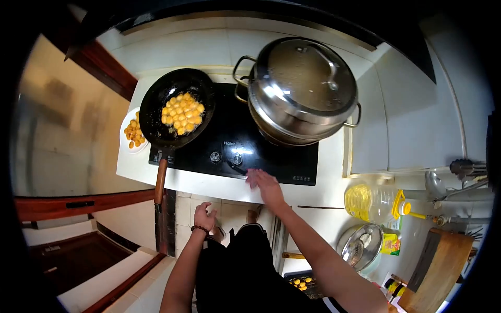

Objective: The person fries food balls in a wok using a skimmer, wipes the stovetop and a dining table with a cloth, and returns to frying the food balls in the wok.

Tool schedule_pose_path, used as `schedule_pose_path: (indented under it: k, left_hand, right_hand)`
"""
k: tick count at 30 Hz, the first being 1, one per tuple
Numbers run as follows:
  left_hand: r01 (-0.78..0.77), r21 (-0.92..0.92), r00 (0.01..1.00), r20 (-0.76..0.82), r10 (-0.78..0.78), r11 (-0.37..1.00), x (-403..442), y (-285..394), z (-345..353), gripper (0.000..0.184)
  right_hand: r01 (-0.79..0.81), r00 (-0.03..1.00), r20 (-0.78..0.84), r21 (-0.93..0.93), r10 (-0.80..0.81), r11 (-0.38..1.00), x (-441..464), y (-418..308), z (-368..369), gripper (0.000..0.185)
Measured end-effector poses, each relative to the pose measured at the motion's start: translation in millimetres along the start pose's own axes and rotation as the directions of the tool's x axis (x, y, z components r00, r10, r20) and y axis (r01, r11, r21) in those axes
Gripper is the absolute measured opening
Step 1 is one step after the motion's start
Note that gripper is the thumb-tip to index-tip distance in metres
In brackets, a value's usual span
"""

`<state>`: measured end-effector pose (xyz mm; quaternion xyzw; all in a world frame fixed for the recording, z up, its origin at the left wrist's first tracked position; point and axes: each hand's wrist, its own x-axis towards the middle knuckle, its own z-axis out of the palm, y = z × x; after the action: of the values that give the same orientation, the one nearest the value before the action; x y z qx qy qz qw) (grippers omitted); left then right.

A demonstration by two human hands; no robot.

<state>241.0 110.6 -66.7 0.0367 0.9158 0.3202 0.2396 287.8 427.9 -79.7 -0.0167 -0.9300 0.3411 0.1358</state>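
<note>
My right hand (263, 183) is over the front edge of the black glass cooktop (282, 164), near its two knobs (237, 159). Its fingers look stretched out, somewhat blurred, with nothing visible in them. Below the counter edge hangs my left hand (204, 216), a beaded bracelet at the wrist. Its fingers are loosely curved and apart, holding nothing. On the left burner sits a black wok (151, 117) with a wooden handle (162, 180) pointing toward me. Golden round balls (182, 113) bubble in oil inside it.
A large lidded steel steamer pot (302, 78) occupies the right burner. Left of the wok, a white plate (124, 141) carries more golden balls. An oil jug (360, 202), a metal bowl (344, 245) and a wooden board (441, 266) stand at right. A dark tray (313, 289) holds yellow pieces.
</note>
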Motion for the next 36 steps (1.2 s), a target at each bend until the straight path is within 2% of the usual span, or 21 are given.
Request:
schedule_pose_path:
  k: [2, 3, 5, 6, 8, 10, 11, 13, 14, 16, 18, 20, 21, 22, 23, 24, 26, 28, 30, 33, 36]
  left_hand:
    - [0.053, -0.069, 0.999, -0.008, -0.053, 0.996, -8, -4, -4, 0.042]
    - [0.059, -0.103, 0.998, -0.021, -0.061, 0.993, -11, -12, -5, 0.041]
    - [0.09, -0.235, 0.995, -0.013, -0.095, 0.968, -19, -33, -3, 0.039]
    - [0.066, -0.2, 0.997, -0.037, -0.074, 0.978, -22, -43, -1, 0.039]
    - [0.108, -0.151, 0.994, 0.035, -0.103, 0.983, -25, -61, -4, 0.042]
    - [0.118, -0.161, 0.992, 0.056, -0.111, 0.98, -24, -79, -6, 0.043]
    - [0.126, -0.163, 0.991, 0.071, -0.116, 0.979, -21, -86, -9, 0.044]
    - [0.114, -0.2, 0.988, 0.124, -0.09, 0.973, -17, -84, -29, 0.045]
    - [0.122, -0.23, 0.982, 0.166, -0.085, 0.965, -14, -85, -40, 0.045]
    - [0.105, -0.182, 0.977, 0.2, -0.068, 0.978, -4, -98, -51, 0.044]
    - [0.112, -0.243, 0.97, 0.237, -0.053, 0.964, 4, -106, -71, 0.043]
    - [0.076, -0.24, 0.969, 0.246, -0.015, 0.968, 19, -127, -80, 0.039]
    - [0.053, -0.161, 0.966, 0.258, -0.01, 0.985, 26, -136, -86, 0.04]
    - [0.032, -0.079, 0.962, 0.272, -0.01, 0.996, 30, -145, -91, 0.041]
    - [-0.006, -0.093, 0.982, 0.19, 0.024, 0.996, 30, -150, -98, 0.039]
    - [-0.004, -0.086, 0.98, 0.199, 0.021, 0.996, 30, -154, -107, 0.039]
    - [-0.009, -0.274, 0.987, 0.154, 0.053, 0.962, 32, -158, -118, 0.038]
    - [-0.034, -0.273, 0.983, 0.162, 0.081, 0.962, 35, -163, -123, 0.035]
    - [-0.068, -0.32, 0.98, 0.158, 0.124, 0.945, 39, -172, -119, 0.032]
    - [0.001, -0.326, 0.982, 0.179, 0.061, 0.945, 35, -171, -123, 0.032]
    - [0.016, -0.36, 0.987, 0.158, 0.044, 0.933, 28, -174, -126, 0.035]
  right_hand:
    - [-0.16, 0.987, -0.012, -0.162, 0.16, 0.974, 26, -11, -14, 0.035]
    - [-0.199, 0.972, -0.165, -0.183, 0.17, 0.963, 37, -22, -10, 0.029]
    - [-0.205, 0.959, -0.228, -0.161, 0.166, 0.965, 46, -36, 21, 0.027]
    - [-0.226, 0.938, -0.298, -0.132, 0.178, 0.965, 44, -42, 42, 0.025]
    - [-0.227, 0.945, -0.266, -0.113, 0.191, 0.967, 41, -58, 78, 0.024]
    - [0.034, 0.999, 0.021, 0.013, -0.034, 0.999, 41, -75, 98, 0.025]
    - [0.029, 0.999, 0.015, -0.004, -0.029, 1.0, 45, -84, 97, 0.025]
    - [-0.05, 0.999, -0.002, 0.126, 0.051, 0.991, 62, -113, 85, 0.025]
    - [-0.056, 0.998, -0.015, 0.106, 0.058, 0.993, 79, -123, 73, 0.025]
    - [-0.074, 0.96, -0.272, -0.031, 0.063, 0.997, 128, -120, 38, 0.026]
    - [-0.193, 0.956, -0.266, -0.244, 0.126, 0.95, 173, -92, 31, 0.026]
    - [-0.217, 0.974, -0.148, -0.354, 0.175, 0.91, 195, -44, 55, 0.029]
    - [-0.221, 0.973, -0.146, -0.354, 0.18, 0.909, 198, -44, 61, 0.029]
    - [-0.18, 0.982, -0.028, -0.443, 0.187, 0.879, 198, -46, 70, 0.031]
    - [-0.13, 0.975, 0.087, -0.52, 0.204, 0.844, 196, -54, 78, 0.033]
    - [-0.14, 0.973, 0.088, -0.517, 0.215, 0.844, 188, -64, 83, 0.033]
    - [-0.043, 0.976, 0.158, -0.535, 0.15, 0.844, 169, -89, 84, 0.033]
    - [-0.061, 0.978, 0.138, -0.534, 0.159, 0.843, 152, -97, 89, 0.032]
    - [0.03, 0.925, 0.312, -0.627, 0.215, 0.778, 140, -106, 89, 0.035]
    - [0.063, 0.987, 0.157, -0.621, 0.045, 0.781, 102, -108, 119, 0.035]
    - [-0.108, 0.992, 0.06, -0.099, 0.115, 0.989, 93, -154, 137, 0.028]
